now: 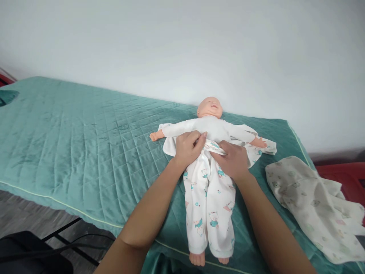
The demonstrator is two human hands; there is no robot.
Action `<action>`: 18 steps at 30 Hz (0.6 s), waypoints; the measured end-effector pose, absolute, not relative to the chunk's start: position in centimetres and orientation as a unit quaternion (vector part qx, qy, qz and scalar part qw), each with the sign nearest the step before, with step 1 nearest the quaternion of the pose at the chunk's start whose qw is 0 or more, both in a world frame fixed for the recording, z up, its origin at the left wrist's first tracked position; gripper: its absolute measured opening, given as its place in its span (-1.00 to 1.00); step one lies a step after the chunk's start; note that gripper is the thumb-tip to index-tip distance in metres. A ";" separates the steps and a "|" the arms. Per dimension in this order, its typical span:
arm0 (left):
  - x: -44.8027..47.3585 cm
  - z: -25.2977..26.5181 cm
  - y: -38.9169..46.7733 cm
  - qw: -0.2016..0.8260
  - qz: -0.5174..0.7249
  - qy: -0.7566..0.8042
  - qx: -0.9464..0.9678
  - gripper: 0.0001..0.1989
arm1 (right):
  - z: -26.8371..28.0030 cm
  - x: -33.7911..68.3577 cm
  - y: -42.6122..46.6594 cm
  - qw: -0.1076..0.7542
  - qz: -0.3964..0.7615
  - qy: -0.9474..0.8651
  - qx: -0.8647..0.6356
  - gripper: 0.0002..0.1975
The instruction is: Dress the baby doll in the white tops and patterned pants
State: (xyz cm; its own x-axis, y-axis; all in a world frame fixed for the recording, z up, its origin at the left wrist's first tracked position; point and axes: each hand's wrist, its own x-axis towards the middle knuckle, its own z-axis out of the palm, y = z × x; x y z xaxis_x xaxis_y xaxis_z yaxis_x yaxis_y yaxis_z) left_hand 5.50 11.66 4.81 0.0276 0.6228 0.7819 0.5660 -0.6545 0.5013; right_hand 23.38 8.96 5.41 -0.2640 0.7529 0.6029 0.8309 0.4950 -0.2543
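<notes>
A baby doll (210, 107) lies on its back with its head toward the wall and its arms spread. It wears a white top, and white printed pants (196, 201) cover its legs, leaving the feet bare at the cuffs. My left hand (189, 146) grips the pants' waistband on one side, fingers curled over it. On the other side, my right hand (234, 158) pinches the same waistband and pulls it up a little from the belly. Under the doll's back and arms, a printed white jacket (252, 154) is spread out.
A green quilted cover (85, 152) lies over the bed against a pale wall (182, 49). Crumpled printed cloth (308, 205) hangs near the right edge, beside a red object (346, 177). At lower left are a dark item (31, 253) and thin black bars.
</notes>
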 end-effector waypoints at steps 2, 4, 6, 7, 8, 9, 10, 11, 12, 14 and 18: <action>5.5 4.8 11.6 0.029 0.560 0.417 0.715 -0.59 | 5.4 23.4 9.0 0.345 -0.055 -0.793 -0.499 -0.68; 5.5 4.8 11.6 0.033 0.561 0.418 0.714 -0.59 | 5.3 23.4 9.0 0.346 -0.056 -0.793 -0.498 -0.67; 5.5 4.8 11.6 0.033 0.562 0.417 0.714 -0.59 | 5.3 23.5 9.0 0.347 -0.057 -0.793 -0.497 -0.66; 5.5 4.8 11.6 0.034 0.562 0.417 0.713 -0.59 | 5.3 23.5 9.0 0.348 -0.057 -0.793 -0.496 -0.66; 5.5 4.7 11.6 0.034 0.562 0.417 0.714 -0.59 | 5.3 23.5 9.0 0.348 -0.055 -0.793 -0.496 -0.66; 5.5 4.7 11.6 0.036 0.561 0.418 0.713 -0.59 | 5.3 23.5 9.0 0.347 -0.053 -0.794 -0.497 -0.66; 5.5 4.7 11.6 0.038 0.560 0.420 0.713 -0.58 | 5.4 23.4 9.0 0.345 -0.050 -0.793 -0.499 -0.65; 5.5 4.7 11.6 0.041 0.560 0.421 0.713 -0.58 | 5.4 23.4 9.0 0.343 -0.046 -0.792 -0.502 -0.65; 5.5 4.7 11.6 0.043 0.559 0.423 0.712 -0.58 | 5.4 23.4 8.9 0.341 -0.043 -0.791 -0.506 -0.64; 5.5 4.7 11.6 0.047 0.555 0.429 0.711 -0.57 | 5.5 23.4 8.9 0.339 -0.036 -0.790 -0.510 -0.64; 5.5 4.8 11.6 0.049 0.552 0.433 0.711 -0.56 | 5.4 23.4 9.0 0.337 -0.032 -0.791 -0.510 -0.64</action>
